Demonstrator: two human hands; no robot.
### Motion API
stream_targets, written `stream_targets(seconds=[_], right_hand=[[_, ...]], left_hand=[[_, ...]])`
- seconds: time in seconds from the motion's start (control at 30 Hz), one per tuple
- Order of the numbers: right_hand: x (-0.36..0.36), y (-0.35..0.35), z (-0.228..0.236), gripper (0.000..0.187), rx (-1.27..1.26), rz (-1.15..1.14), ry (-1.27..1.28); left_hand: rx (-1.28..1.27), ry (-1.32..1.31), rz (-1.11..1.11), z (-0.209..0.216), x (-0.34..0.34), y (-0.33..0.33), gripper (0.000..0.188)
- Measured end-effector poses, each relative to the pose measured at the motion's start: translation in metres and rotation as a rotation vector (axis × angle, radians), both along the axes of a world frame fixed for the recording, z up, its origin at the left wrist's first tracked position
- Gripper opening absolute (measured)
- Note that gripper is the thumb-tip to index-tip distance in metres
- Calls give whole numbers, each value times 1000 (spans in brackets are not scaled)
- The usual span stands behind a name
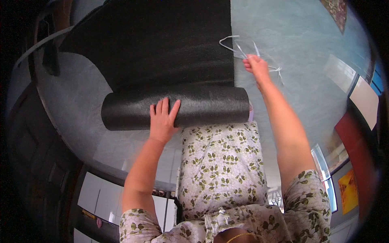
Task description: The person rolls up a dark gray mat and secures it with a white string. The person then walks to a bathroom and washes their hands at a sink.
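Note:
A thick roll of black sheet material (210,106) lies crosswise in front of me. Its loose part, a flat black sheet (162,44), stretches away from it over the floor. My left hand (163,120) rests on the near side of the roll, fingers spread and pressing on its surface without gripping. Beyond the roll's right end, my right hand (256,66) is closed on a thin white string (227,37). Loops of the string hang over the sheet's right edge, and a knotted part shows right of the hand.
Glossy grey flooring (291,36) surrounds the sheet. My leaf-patterned clothing (221,162) covers my lap right behind the roll. A dark door (36,162) stands at the left, white cabinets (101,196) at lower left. A patterned mat corner (338,14) shows at the far right.

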State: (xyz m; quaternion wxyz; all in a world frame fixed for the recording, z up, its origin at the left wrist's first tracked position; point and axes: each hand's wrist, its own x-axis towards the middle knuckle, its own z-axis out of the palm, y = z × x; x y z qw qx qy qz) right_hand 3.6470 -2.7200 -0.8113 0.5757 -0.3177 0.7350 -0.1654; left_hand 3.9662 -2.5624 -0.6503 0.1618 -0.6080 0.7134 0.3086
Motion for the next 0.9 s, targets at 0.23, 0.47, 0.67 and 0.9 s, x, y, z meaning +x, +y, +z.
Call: stream_targets(seconds=[0.23, 0.47, 0.67, 0.9], right_hand=[[-2, 48, -19, 42, 22, 331, 247], [-2, 147, 78, 53, 367, 225, -40], [38, 113, 88, 57, 430, 315, -49], [9, 121, 96, 49, 492, 416, -43]], left_hand=[[143, -48, 43, 3, -6, 51, 102], [65, -58, 73, -6, -9, 76, 97], [39, -68, 190, 3, -1, 88, 94], [133, 180, 88, 9, 7, 44, 113]])
